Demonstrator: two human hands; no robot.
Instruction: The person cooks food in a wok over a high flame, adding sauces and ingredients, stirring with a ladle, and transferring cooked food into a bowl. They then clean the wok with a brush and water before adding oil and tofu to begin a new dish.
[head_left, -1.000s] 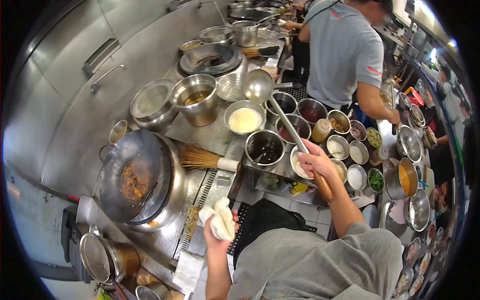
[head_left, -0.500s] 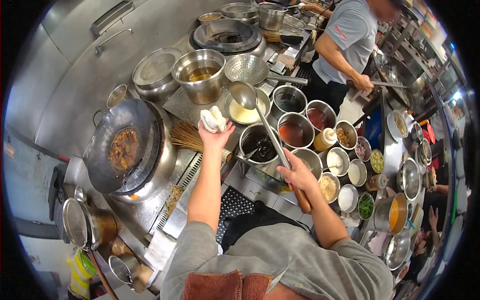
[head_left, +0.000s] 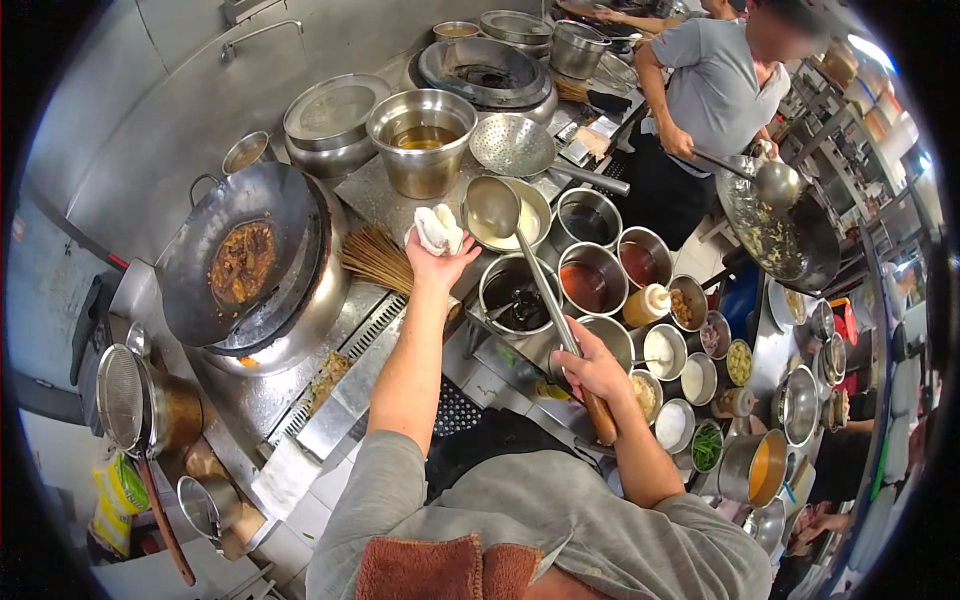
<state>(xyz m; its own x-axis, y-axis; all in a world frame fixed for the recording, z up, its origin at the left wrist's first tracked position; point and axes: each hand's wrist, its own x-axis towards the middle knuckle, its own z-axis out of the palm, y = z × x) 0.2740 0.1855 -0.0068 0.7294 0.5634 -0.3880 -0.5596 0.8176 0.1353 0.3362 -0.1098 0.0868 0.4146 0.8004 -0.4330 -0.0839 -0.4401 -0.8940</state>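
A folded white cloth [head_left: 437, 229] rests in my left hand [head_left: 441, 268], whose fingers reach out beneath it. My right hand [head_left: 598, 366] is wrapped round the wooden handle end of a long steel ladle [head_left: 494, 208]. The ladle's bowl hangs over a metal basin [head_left: 546, 215] of pale yellow liquid, just right of the cloth. To the left sits a black wok [head_left: 185, 262] on its burner, with brown, saucy food [head_left: 241, 262] in it. Under the ladle's shaft stands a pot of dark sauce [head_left: 520, 296].
A steel pot of oil [head_left: 421, 142] and a perforated strainer [head_left: 512, 144] stand ahead. Bamboo brush [head_left: 374, 260] lies by the wok. Several seasoning pots, including red sauce [head_left: 592, 280], crowd the right. A co-worker [head_left: 712, 75] holds a wok [head_left: 775, 235] and ladle at upper right.
The view has shifted slightly. My hands keep their holds on the cloth and ladle. The co-worker has turned toward the counter, with a food-filled wok now tilted into view.
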